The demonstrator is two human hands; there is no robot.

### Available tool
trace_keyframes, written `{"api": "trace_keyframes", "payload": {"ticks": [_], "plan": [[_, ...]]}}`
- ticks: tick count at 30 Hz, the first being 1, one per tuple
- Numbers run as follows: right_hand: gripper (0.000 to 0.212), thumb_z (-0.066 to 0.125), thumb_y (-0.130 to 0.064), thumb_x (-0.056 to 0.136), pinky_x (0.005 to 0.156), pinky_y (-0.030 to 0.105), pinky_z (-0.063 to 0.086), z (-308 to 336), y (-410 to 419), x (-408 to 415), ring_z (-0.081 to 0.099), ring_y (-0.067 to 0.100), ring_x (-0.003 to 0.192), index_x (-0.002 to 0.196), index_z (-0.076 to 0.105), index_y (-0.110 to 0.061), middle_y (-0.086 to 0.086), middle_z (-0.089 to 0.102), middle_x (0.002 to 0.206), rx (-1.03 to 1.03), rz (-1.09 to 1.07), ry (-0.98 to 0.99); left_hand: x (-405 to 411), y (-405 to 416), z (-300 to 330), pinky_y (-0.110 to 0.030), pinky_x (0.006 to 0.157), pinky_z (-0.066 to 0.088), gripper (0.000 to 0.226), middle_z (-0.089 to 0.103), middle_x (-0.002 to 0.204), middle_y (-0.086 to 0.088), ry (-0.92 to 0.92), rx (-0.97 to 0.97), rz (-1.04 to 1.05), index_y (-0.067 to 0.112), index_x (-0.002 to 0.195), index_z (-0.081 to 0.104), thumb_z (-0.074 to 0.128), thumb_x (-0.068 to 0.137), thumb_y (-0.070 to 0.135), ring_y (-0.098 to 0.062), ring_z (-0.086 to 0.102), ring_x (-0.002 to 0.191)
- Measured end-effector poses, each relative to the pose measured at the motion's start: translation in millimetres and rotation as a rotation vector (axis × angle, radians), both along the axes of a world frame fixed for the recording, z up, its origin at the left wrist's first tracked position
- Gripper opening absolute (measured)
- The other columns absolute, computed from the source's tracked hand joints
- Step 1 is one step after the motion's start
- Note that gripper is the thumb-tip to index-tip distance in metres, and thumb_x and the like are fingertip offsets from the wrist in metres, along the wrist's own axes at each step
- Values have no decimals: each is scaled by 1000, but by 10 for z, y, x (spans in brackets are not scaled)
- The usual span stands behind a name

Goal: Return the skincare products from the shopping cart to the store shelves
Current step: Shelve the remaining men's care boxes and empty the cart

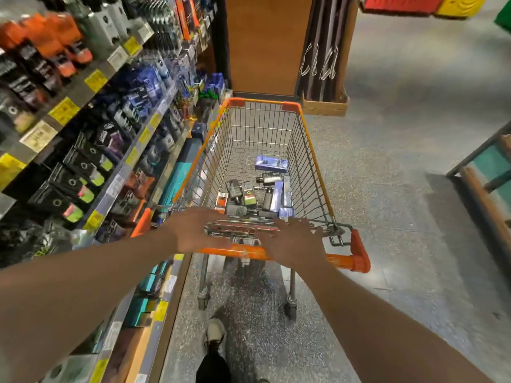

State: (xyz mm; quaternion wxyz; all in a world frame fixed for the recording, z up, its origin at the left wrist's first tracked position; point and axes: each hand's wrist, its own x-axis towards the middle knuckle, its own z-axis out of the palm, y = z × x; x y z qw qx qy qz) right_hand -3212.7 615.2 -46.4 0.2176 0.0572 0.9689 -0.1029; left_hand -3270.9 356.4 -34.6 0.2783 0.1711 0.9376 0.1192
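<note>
head view, hands: we are reaching over the cart handle (276,254), left hand (197,230) and right hand (293,241) both spread flat, holding nothing.
head view, products: skincare products (254,194) are lying loose on the shopping cart (312,150) floor, near end.
head view, shelves: store shelves (83,128) are standing just beside us, left.
risk: we are judging that leaning on the handle could roll the cart away.

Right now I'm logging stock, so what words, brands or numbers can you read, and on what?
None are readable.
Yellow and white price tags on the shelves: blurred.
Boxes and bottles in the cart: print too small.
</note>
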Motion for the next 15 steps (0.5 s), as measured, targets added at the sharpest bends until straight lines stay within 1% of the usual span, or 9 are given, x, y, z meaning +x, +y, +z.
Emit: {"api": "trace_keyframes", "payload": {"ticks": [3,5,7,9,10,12,15], "plan": [[83,27,-84,87,120,69,11,-5,-12,-243,22,35,154,157,33,-39,3,31,167,15,-16,40,-235,9,23,-47,125,22,120,30,164,17,17,-2,0,53,152,34,33,47,111,-15,24,152],[82,27,-84,89,119,68,12,-2,-13,-382,25,34,153,157,33,-38,4,34,165,8,-31,49,-376,25,46,-50,124,21,117,32,164,15,22,-2,-5,51,152,35,35,50,109,-16,25,152],[87,25,-88,87,119,68,11,1,-21,-560,23,33,154,158,30,-38,4,32,166,1,-46,36,-566,17,70,-53,123,22,116,32,164,14,24,-11,-40,50,153,35,36,53,108,-18,26,152],[90,24,-90,85,122,67,12,-20,12,-682,20,31,155,159,28,-39,3,29,168,-3,-55,12,-668,43,81,-54,123,20,113,30,165,13,22,-29,-66,47,154,33,41,58,105,-18,24,152],[89,25,-89,85,122,65,14,-36,10,-770,20,31,156,159,28,-40,2,28,168,1,-56,5,-757,27,68,-54,123,19,117,29,165,13,18,-20,-72,46,155,33,40,55,107,-18,22,153],[90,24,-89,83,122,63,17,-45,11,-921,22,30,155,159,30,-40,2,29,168,1,-66,-4,-904,13,60,-57,122,18,131,30,165,14,18,-3,-71,47,154,34,29,41,113,-17,23,152],[90,27,-88,82,122,58,21,-38,28,-1100,26,30,153,157,34,-40,1,33,166,-28,-99,4,-1095,22,79,-61,120,18,137,31,164,15,39,-3,-66,50,152,34,21,33,115,-17,25,152]]}}
